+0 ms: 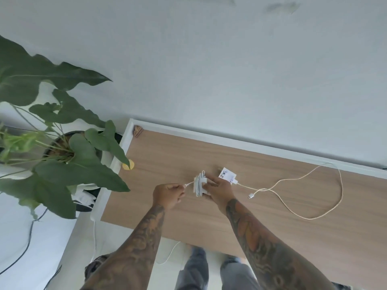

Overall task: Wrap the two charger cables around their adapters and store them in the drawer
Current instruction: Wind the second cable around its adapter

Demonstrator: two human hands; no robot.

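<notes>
Left hand (167, 195), near the desk's (188, 155) left edge, pinches the white cable end (188, 183) between curled fingers. Right hand (219, 190) grips the first adapter (200, 184), its cable already wound in tight flat turns. Judgement: keep tension and tuck the tail under a turn. Beyond, the second adapter (227, 174), boxy and white, lies toward the back edge; its braided cream cable (303, 178) sprawls loose rightward over matte woodgrain.

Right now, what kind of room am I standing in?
Probably a home room, perhaps a bedroom or living area: a wood-topped cabinet against a plain white wall, a potted plant beside it, and a phone charger lying on top.
</notes>
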